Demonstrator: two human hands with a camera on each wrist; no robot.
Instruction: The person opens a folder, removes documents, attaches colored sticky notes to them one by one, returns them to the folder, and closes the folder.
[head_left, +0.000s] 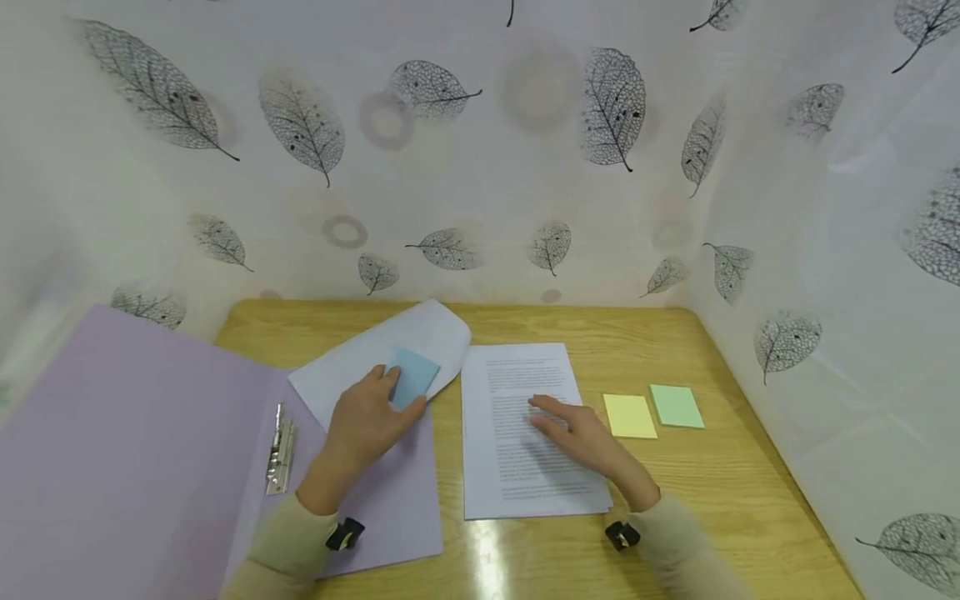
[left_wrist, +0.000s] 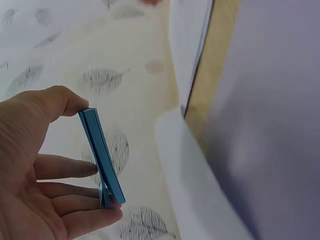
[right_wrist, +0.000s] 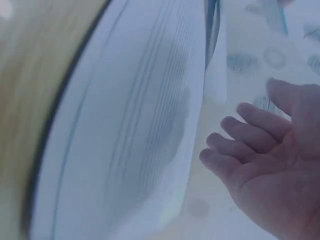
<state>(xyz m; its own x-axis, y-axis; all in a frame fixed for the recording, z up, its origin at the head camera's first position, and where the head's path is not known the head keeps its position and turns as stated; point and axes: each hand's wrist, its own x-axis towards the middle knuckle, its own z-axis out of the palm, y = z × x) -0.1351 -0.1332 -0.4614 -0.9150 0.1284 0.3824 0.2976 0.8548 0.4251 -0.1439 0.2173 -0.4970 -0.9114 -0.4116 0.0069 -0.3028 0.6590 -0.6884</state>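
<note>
In the head view my left hand (head_left: pixel 363 423) grips a pad of blue sticky notes (head_left: pixel 417 379) by its edges. The left wrist view has the blue pad (left_wrist: pixel 104 155) edge-on between thumb and fingers, with a few leaves fanned apart at one end. Beneath this hand lie loose white paper (head_left: pixel 431 325) and the open lilac folder (head_left: pixel 390 517). My right hand (head_left: pixel 583 435) hovers over a stack of printed sheets (head_left: pixel 517 483), its fingers relaxed. Nothing is in that hand (right_wrist: pixel 270 160) in the right wrist view, where the printed page (right_wrist: pixel 130 125) lies beside it.
A metal clip (head_left: pixel 281 457) is fixed near the folder's spine, and its lilac cover (head_left: pixel 127 450) leans up at the left. Right of the printed stack sit yellow sticky notes (head_left: pixel 630 417) and green sticky notes (head_left: pixel 677 407). A leaf-patterned sheet (head_left: pixel 480 183) encloses the wooden table (head_left: pixel 735 500).
</note>
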